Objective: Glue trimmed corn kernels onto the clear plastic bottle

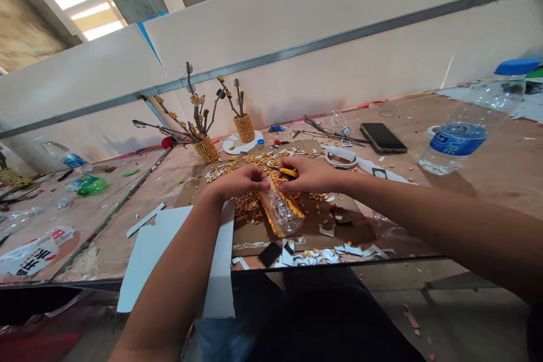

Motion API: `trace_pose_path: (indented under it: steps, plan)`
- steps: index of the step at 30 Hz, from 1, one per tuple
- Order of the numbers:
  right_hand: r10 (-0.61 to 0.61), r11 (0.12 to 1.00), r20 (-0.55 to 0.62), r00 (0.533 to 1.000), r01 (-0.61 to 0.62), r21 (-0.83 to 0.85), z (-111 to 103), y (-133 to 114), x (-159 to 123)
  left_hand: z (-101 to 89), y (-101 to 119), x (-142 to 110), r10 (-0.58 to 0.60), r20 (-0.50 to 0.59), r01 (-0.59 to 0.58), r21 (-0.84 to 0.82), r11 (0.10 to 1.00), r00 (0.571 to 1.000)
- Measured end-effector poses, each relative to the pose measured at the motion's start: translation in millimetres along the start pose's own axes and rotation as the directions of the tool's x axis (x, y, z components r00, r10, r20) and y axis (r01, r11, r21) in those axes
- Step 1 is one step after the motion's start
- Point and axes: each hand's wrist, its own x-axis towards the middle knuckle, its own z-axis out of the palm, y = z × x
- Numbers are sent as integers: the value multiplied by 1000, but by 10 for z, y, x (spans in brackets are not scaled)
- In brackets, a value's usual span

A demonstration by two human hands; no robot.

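A clear plastic bottle (285, 216) lies tilted toward me on the cardboard, with rows of yellow corn kernels stuck along its sides. My left hand (245, 181) pinches its far end between thumb and fingers. Close by, my right hand (306, 174) has its fingertips pressed together at the kernel-edged rim; what they pinch is hidden. A yellow-and-black tool (288, 172), perhaps a cutter, shows at the right fingers; I cannot tell whether it is held. Loose corn kernels (247, 207) are scattered around and beyond both hands.
Two kernel-covered pots (206, 149) with twigs stand at the back. A phone (384, 137), a roll of white tape (340, 157) and a water bottle (456, 144) are at right. White board (156, 249) overhangs the front edge; paper scraps (314, 257) lie beside it.
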Motion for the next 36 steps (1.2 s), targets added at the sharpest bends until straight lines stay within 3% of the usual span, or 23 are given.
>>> trace_pose_path:
  steps: [12, 18, 25, 31, 36]
  plan:
    - [66, 996, -69, 995, -61, 68, 48, 61, 56, -1, 13, -17, -11, -24, 12, 33, 999, 1000]
    - [-21, 991, 56, 998, 13, 136, -8, 21, -4, 7, 9, -9, -10, -20, 10, 11, 1000, 1000]
    - [-47, 987, 104, 993, 30, 160, -2, 33, -17, 10, -4, 5, -11, -7, 11, -14, 1000, 1000]
    - [-25, 984, 76, 997, 11, 179, -23, 56, 1, 18, 18, -3, 2, -28, -3, -22, 1000, 1000]
    - [-11, 977, -38, 999, 19, 214, -43, 112, 60, 13, 52, -31, 23, -69, -23, -2, 1000, 997]
